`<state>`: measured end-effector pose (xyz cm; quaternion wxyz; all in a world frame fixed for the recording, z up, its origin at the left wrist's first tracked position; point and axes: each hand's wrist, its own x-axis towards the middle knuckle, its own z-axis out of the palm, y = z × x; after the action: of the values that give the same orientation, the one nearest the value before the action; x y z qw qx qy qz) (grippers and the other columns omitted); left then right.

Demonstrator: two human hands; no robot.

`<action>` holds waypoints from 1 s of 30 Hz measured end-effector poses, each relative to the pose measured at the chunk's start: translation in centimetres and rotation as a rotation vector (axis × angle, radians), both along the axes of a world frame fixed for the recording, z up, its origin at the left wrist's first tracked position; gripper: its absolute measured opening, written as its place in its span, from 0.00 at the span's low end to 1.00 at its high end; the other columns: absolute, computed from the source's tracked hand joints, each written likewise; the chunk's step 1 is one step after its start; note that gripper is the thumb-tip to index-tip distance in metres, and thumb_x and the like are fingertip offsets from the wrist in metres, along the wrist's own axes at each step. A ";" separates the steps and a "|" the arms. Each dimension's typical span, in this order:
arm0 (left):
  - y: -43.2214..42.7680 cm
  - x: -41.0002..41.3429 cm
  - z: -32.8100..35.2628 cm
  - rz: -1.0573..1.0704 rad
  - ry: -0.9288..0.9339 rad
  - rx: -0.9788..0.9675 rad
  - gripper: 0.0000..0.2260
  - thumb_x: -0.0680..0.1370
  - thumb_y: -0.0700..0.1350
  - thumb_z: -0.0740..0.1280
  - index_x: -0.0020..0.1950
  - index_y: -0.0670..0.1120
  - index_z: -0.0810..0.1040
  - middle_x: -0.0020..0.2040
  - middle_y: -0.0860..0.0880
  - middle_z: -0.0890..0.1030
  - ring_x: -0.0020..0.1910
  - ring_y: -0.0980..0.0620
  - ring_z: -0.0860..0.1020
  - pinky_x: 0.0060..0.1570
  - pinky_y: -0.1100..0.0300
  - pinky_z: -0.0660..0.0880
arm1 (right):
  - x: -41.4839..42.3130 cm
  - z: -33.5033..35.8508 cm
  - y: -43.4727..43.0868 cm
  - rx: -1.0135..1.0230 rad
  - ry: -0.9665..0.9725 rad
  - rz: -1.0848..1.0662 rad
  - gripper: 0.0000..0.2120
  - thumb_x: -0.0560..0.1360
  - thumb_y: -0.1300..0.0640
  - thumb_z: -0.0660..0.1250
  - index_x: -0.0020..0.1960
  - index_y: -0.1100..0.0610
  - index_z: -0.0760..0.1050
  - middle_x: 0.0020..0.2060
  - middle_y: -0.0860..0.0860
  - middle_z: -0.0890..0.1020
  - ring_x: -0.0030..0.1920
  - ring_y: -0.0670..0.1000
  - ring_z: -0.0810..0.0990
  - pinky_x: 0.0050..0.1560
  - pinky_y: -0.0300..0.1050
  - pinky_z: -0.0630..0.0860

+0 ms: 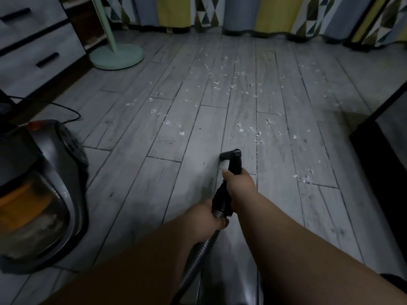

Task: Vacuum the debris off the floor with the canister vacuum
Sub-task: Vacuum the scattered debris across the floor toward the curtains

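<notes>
Right hand (239,183) grips black plastic nozzle (234,158), left hand (208,216) grips ribbed grey hose (198,256); best swept slowly through white scraps (248,129) beyond the fingers.

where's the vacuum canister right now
In the head view the canister vacuum sits on the floor at the left edge, left of the left hand, nearer the camera than the mint stand base.

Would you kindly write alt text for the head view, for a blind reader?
Two hands hold a black vacuum handle pointed down at a grey plank floor, the right hand ahead, the left hand at the ribbed hose joint. White debris lies scattered ahead; the canister vacuum sits at left, a mint-green stand base near patterned curtains.
</notes>
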<state>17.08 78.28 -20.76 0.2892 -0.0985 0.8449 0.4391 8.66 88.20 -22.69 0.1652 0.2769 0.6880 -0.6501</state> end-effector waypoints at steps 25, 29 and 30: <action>-0.8 8.9 2.8 0.134 -0.186 0.176 0.16 0.73 0.48 0.70 0.59 0.49 0.73 0.50 0.45 0.80 0.46 0.47 0.80 0.42 0.58 0.77 | 7.5 3.5 -1.8 0.283 -0.119 0.255 0.22 0.78 0.52 0.65 0.68 0.60 0.68 0.56 0.61 0.77 0.56 0.63 0.77 0.56 0.57 0.76; -1.2 11.0 2.7 0.143 -0.192 0.168 0.17 0.72 0.49 0.70 0.60 0.49 0.73 0.51 0.44 0.81 0.50 0.45 0.81 0.47 0.53 0.79 | 9.5 3.5 -2.2 0.292 -0.126 0.265 0.22 0.78 0.50 0.64 0.67 0.60 0.68 0.55 0.61 0.77 0.55 0.63 0.77 0.55 0.56 0.76; -1.3 11.5 2.7 0.141 -0.197 0.160 0.17 0.72 0.49 0.70 0.59 0.49 0.73 0.51 0.44 0.81 0.50 0.45 0.81 0.48 0.52 0.79 | 10.1 3.5 -2.3 0.297 -0.130 0.268 0.22 0.78 0.50 0.64 0.67 0.61 0.68 0.56 0.61 0.77 0.55 0.63 0.77 0.54 0.56 0.76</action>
<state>28.55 76.98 -18.05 0.3461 -0.1769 0.7655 0.5127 18.72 85.87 -19.14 0.2515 0.2456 0.7949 -0.4945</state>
